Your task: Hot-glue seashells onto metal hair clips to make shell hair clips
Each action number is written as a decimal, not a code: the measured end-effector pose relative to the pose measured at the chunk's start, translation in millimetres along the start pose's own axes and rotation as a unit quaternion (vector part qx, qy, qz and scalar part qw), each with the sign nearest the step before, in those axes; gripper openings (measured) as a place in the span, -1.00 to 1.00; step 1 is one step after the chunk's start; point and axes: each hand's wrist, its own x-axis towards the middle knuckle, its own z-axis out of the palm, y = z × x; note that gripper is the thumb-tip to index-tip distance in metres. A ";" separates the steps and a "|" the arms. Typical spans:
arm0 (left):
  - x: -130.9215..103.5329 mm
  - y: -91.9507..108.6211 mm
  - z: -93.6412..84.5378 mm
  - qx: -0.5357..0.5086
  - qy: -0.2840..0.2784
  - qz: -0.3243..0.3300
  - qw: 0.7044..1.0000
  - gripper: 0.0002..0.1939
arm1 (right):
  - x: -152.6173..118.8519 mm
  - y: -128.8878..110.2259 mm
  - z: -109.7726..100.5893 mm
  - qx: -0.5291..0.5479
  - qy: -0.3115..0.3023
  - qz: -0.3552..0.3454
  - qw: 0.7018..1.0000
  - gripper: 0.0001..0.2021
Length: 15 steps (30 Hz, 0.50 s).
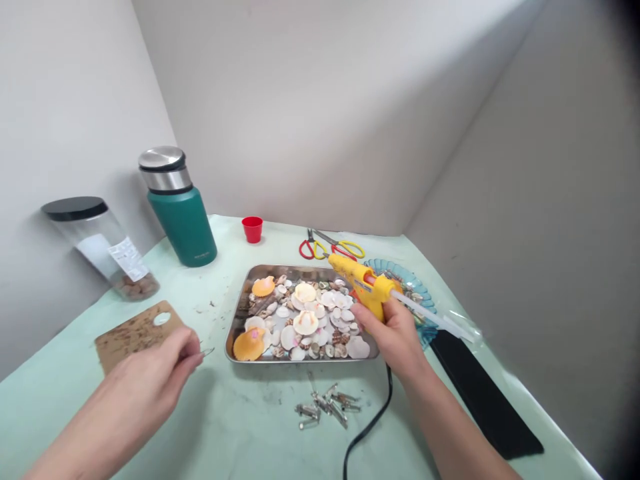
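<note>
My right hand (pixel 395 333) grips a yellow hot glue gun (pixel 367 283) by its handle, nozzle pointing up and left. A long translucent glue stick (pixel 425 312) sticks out of its back. The gun hangs over the right side of a metal tray (pixel 300 361) full of seashells. Left of the tray, my left hand (pixel 170 367) is closed in a pinch on a thin metal pin (pixel 207 351), its tip poking out past the fingers. Between my forearms lies a small pile of metal pins (pixel 330 405) on the green cloth.
A brown board (pixel 135 333) with a white oval lies at left. Behind stand a clear jar (pixel 110 250), a green flask (pixel 183 223) and a red cup (pixel 253 230). Scissors (pixel 345 249) and a blue dish (pixel 420 287) are beyond; a black strip (pixel 485 393) and power cord (pixel 367 430) lie right.
</note>
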 end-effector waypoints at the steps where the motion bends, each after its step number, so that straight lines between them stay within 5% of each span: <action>1: 1.5 16.0 -2.4 -0.043 -0.017 -0.004 0.999 -0.80 | 1.5 -2.6 1.3 0.003 -0.007 -0.002 1.000 -0.69; 7: 47.3 108.1 4.6 -0.172 -0.055 0.067 0.981 -0.85 | 8.4 -5.2 8.4 0.016 -0.028 -0.014 0.999 -0.74; 12: 97.8 116.9 37.3 -0.158 -0.131 0.123 0.971 -0.88 | 8.8 8.1 5.5 0.034 -0.015 -0.003 0.999 -0.71; 15: 111.7 114.9 53.7 -0.152 -0.163 0.102 0.970 -0.86 | 10.0 13.0 2.1 0.039 -0.011 0.010 0.999 -0.72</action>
